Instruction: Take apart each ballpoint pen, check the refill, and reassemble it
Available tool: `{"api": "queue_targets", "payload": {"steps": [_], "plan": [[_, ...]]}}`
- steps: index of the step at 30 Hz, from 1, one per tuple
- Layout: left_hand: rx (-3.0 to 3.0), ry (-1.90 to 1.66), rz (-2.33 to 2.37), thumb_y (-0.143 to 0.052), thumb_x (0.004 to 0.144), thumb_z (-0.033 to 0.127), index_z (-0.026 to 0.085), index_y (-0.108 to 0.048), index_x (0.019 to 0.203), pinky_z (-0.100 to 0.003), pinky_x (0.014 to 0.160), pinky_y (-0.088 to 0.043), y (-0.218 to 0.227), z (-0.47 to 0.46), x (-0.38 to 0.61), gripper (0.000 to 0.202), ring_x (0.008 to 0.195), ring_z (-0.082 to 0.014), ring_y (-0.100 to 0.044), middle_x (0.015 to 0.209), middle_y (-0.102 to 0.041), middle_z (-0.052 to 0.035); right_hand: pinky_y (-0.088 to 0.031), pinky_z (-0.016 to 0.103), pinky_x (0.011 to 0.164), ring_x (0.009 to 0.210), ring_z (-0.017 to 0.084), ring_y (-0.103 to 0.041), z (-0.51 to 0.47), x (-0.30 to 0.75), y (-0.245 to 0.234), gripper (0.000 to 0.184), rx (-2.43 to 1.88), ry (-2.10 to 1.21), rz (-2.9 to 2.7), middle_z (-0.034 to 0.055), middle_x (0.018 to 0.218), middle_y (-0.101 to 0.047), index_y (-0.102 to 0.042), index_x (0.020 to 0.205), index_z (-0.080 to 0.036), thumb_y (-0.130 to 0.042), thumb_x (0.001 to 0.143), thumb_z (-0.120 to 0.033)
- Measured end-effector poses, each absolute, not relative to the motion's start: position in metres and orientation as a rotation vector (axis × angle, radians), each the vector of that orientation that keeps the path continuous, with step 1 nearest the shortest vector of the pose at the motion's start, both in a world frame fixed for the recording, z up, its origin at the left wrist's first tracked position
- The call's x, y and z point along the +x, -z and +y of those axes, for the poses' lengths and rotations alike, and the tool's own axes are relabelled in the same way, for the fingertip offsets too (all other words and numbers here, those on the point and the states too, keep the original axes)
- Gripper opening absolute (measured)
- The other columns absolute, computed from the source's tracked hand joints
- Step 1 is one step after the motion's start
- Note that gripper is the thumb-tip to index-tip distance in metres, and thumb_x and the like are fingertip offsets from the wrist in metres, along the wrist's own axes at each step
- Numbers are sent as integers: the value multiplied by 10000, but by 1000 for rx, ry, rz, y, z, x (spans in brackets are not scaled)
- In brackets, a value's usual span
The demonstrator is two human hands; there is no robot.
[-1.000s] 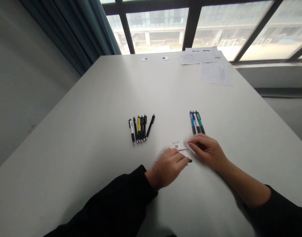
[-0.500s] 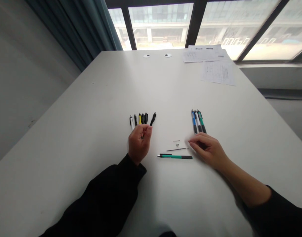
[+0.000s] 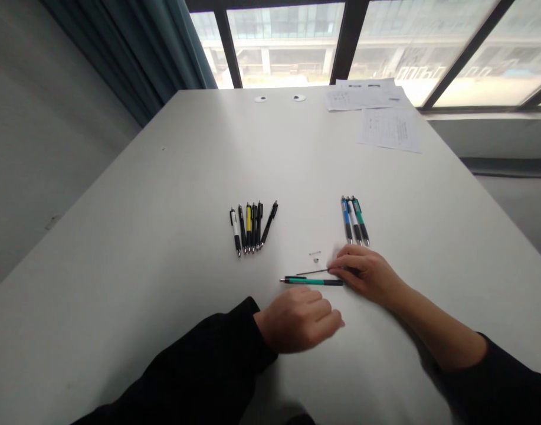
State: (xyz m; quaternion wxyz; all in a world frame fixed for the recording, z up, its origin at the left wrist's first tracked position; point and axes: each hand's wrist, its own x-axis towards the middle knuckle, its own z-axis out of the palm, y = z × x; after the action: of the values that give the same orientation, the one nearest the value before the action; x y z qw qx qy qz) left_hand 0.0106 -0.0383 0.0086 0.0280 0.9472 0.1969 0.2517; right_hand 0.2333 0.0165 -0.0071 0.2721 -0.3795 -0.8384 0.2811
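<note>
Right hand (image 3: 365,273) pinches end of thin refill (image 3: 312,272), shaft toward nine o'clock. Green pen (image 3: 314,282) just beside, refill's six o'clock. Left hand (image 3: 299,321) curled, contents hidden. Light pinch best, clear of small parts (image 3: 315,260) at twelve.

Right hand (image 3: 365,271) pinching thin dark refill (image 3: 311,273), left hand (image 3: 299,320) beside green pen (image 3: 313,281), white table (image 3: 133,236)

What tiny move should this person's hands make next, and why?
Perhaps lift the thin dark rod with the right hand: its fingertips are at the rod's right end, and the left hand, this side of the green pen, leaves the rod uncovered.
</note>
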Motion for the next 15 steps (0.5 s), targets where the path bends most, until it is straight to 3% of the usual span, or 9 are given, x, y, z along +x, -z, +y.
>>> {"api": "queue_targets", "payload": {"steps": [7,12,15], "plan": [[2962,-830,425,-576,938,159,143,-669,859,-324,518,-337,-8,-52,17,123,594,-139,-479,665,-547,-14,-512,319,717,775,180,-605,14,234,8,102,-1070,-793,-2193,61,878,-638,-624,894,-202,-561,971,-225],[2856,-782,881,-589,972,224,141,-653,1020,-361,727,-445,-2,-35,9,116,829,-192,-578,876,-654,-54,-489,288,600,657,159,-570,12,235,10,133,-1179,-1017,-1844,24,763,-621,-579,925,-211,-554,987,-326],[2716,-708,1120,-677,924,320,144,-626,1160,-385,802,-466,7,-32,10,298,949,-234,-582,1012,-666,-80,-491,280,578,656,159,-602,12,235,10,175,-1143,-1182,-1585,22,742,-643,-610,996,-204,-664,923,-354]]}}
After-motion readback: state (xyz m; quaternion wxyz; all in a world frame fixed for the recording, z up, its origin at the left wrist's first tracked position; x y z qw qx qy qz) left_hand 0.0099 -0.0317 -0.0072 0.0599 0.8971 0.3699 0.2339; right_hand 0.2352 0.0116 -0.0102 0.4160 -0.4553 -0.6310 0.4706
